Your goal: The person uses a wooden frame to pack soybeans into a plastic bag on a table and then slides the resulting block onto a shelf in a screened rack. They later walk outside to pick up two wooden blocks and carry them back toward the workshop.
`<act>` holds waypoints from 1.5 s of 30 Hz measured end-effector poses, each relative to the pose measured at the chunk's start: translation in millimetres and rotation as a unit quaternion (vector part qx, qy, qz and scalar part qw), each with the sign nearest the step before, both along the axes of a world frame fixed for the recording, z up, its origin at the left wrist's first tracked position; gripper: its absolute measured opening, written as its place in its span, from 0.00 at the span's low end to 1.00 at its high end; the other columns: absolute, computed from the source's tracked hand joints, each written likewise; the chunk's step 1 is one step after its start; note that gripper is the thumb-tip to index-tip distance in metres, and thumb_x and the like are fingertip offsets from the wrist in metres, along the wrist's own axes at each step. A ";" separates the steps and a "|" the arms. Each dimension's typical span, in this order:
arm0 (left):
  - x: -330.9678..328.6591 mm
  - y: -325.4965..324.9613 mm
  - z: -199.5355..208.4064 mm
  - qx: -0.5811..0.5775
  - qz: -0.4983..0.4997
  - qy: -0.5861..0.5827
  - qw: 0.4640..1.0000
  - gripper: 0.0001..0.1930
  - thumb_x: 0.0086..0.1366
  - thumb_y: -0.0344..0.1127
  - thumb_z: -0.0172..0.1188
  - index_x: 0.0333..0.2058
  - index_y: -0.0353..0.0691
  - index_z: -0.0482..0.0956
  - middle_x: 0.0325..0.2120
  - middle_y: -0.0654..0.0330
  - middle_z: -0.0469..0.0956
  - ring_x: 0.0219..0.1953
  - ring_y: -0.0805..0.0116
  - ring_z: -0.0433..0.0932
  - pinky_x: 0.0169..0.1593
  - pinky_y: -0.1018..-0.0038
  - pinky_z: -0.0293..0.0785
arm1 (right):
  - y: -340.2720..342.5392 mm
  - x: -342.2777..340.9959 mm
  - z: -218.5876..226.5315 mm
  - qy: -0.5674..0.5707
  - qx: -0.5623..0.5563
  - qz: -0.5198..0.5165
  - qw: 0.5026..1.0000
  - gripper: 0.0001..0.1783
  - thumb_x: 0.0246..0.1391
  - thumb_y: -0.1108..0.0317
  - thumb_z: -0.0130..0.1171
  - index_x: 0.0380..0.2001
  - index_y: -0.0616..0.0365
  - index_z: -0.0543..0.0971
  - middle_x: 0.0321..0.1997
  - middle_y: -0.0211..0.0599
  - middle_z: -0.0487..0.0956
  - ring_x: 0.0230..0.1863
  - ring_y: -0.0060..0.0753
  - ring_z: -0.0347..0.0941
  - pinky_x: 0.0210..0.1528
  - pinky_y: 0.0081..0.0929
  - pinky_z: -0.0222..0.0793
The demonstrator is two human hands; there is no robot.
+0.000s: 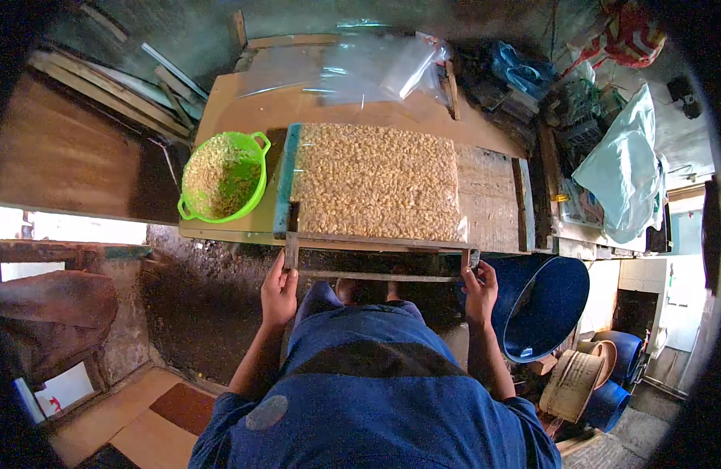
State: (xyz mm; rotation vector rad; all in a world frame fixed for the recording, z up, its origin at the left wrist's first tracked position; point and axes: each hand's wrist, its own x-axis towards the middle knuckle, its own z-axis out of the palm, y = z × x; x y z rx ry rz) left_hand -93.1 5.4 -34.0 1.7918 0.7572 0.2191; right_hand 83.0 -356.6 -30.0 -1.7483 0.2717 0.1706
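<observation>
My left hand (278, 295): thumb and fingers closed on the near left end of a wooden frame (292, 254). My right hand (481, 292) grips its near right end, equally narrow. Frame sits at the table's front edge, just before a flat layer of pale beige pieces (376, 181) under clear plastic, lying on a wooden board (491, 191). By my reading, filling and levelling this layer are done; sealing I cannot tell. Loose pieces are left over in the green colander (241, 207), left of the board, bottom partly showing. Farther across the table (229, 109), clear plastic sheets (352, 70). Right, below: open blue barrel (546, 306); I see no contents.
</observation>
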 end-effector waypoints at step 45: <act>80.4 45.9 -11.0 0.202 0.040 0.022 0.978 0.11 0.61 0.38 0.56 0.32 0.34 0.71 0.44 0.46 0.71 0.56 0.49 0.63 0.53 0.59 0.63 | 13.3 4.6 12.8 0.012 -0.068 -0.036 0.997 0.13 0.47 0.71 0.65 0.36 0.55 0.73 0.26 0.22 0.69 0.19 0.12 0.60 0.17 0.14 0.54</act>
